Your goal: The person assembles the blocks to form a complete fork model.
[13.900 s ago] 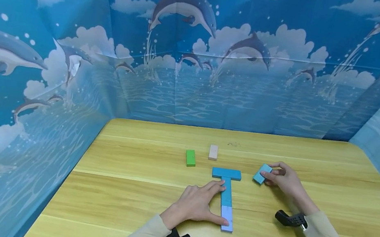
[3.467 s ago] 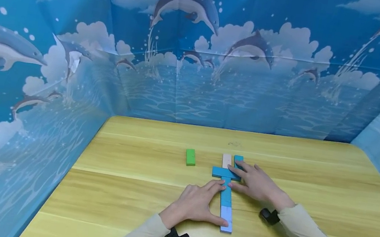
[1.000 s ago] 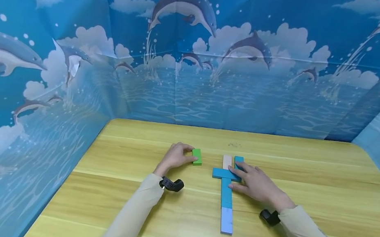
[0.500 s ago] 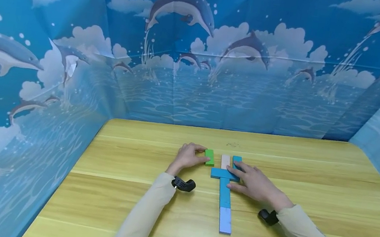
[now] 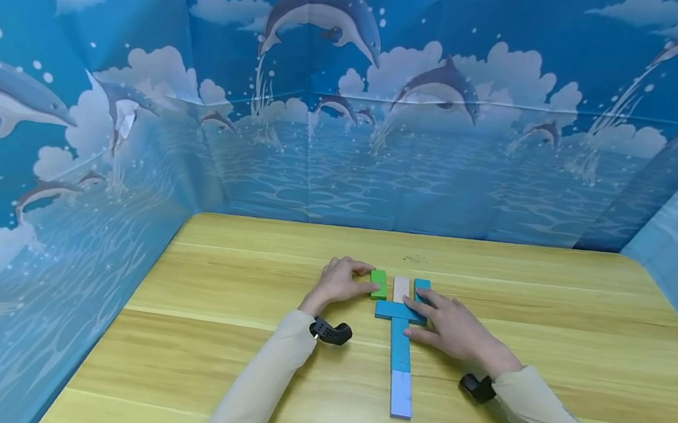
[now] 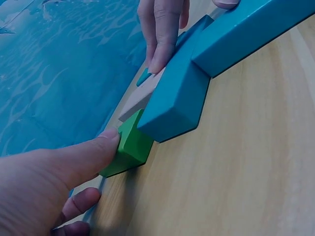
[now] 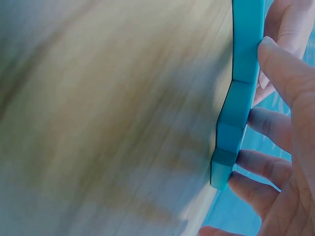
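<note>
Flat on the table, a blue crossbar block (image 5: 386, 311) tops a blue stem block (image 5: 400, 351), with a lavender block (image 5: 400, 396) at the near end. A pale block (image 5: 400, 289) and a small blue block (image 5: 422, 284) stand upright along its far side. At its left end my left hand (image 5: 335, 285) pinches a green block (image 5: 379, 277) between thumb and fingers. The left wrist view shows the green block (image 6: 133, 145) right at the crossbar's corner. My right hand (image 5: 457, 326) rests spread fingertips on the small blue block, crossbar and stem, partly hiding them.
The wooden table (image 5: 190, 351) reaches back to a blue dolphin-print curtain (image 5: 335, 152), which also rises along the left and right sides. A black wrist camera (image 5: 331, 331) sits on the left wrist and another camera (image 5: 477, 388) on the right.
Earlier, my right hand brought over the small blue block, and the pale block shifted beside it. My left hand left the stem, took the green block and slid it right to the crossbar.
</note>
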`<state>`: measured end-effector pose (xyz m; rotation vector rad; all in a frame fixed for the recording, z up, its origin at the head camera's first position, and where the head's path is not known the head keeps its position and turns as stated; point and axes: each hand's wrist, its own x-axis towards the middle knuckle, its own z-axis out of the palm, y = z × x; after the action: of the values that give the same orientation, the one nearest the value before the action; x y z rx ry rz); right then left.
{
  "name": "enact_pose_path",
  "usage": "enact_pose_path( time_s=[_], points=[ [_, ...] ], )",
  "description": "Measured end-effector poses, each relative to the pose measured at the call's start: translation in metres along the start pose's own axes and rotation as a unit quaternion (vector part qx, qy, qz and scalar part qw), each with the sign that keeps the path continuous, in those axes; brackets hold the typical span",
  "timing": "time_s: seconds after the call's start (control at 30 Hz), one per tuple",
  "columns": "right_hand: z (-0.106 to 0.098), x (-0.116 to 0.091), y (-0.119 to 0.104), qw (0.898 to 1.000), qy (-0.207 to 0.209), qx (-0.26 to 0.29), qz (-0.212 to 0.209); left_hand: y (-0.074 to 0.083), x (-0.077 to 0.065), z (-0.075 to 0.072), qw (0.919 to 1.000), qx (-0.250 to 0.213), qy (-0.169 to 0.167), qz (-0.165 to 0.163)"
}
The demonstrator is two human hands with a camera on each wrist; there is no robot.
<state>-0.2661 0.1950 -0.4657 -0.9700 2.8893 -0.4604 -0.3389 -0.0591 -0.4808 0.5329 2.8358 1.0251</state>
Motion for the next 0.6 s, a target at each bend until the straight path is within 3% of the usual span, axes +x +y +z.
enact_pose_path(
  time_s=[0.6],
  points=[
    [0.0013,0.0012,0.0,1.0,0.0,-0.008,0.004,-0.001,0.0,0.0015,0.9998,0.003,-0.017,0.005]
  ],
)
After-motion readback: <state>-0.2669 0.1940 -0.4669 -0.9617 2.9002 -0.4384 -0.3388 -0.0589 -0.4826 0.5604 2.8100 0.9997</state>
